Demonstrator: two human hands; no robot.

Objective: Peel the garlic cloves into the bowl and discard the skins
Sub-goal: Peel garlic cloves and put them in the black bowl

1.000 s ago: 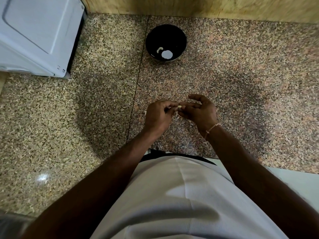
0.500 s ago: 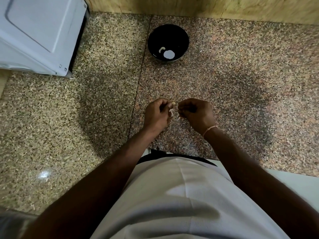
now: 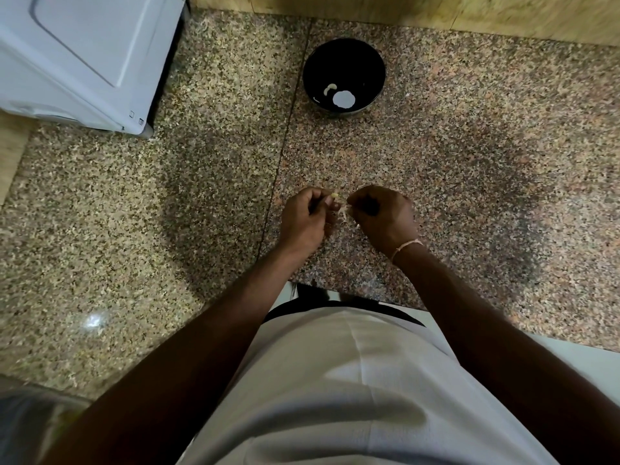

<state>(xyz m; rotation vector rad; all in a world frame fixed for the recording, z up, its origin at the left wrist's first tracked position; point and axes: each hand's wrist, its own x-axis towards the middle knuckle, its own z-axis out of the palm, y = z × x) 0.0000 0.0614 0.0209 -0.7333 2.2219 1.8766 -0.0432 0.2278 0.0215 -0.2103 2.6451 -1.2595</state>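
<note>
Shirt: a pale shirt (image 3: 335, 380) is seen filling the bottom centre of the frame, nearest the camera, with a dark band along its upper edge.

Forearms: both bare forearms are stretched up from the lower corners and brought together at mid-frame.

Left hand: the left hand (image 3: 307, 223) is found just left of centre, back turned up, fingers curled in; a garlic clove (image 3: 334, 195) is pinched at its fingertips, a small pale nub showing at the top of the fist.

Right hand: the right hand (image 3: 382, 216) is held just right of centre, fingers clenched inward; a wisp of papery skin (image 3: 344, 214) is gripped between the fingertips and hangs in the gap between the two hands. How much of it is attached to the clove cannot be told.

Bracelet: a thin pale bracelet (image 3: 406, 246) is worn at the right wrist.

Spacing: the two fists are almost touching, with clove and skin bridging them.

Counter: a speckled granite counter (image 3: 167, 229) is spread beneath everything, crossed by a dark seam running from top centre down behind the left hand; a bright glint is caught at lower left.

Bowl: a black bowl (image 3: 344, 62) is set well apart from the hands, in the upper centre of the frame, just right of the seam. A peeled clove (image 3: 329, 88) lies inside, beside a white round patch whose nature cannot be told.

Appliance: a white appliance (image 3: 73, 55) is parked in the upper left corner.

Wall: a wooden wall (image 3: 436, 11) is run along the top edge, farthest off.
</note>
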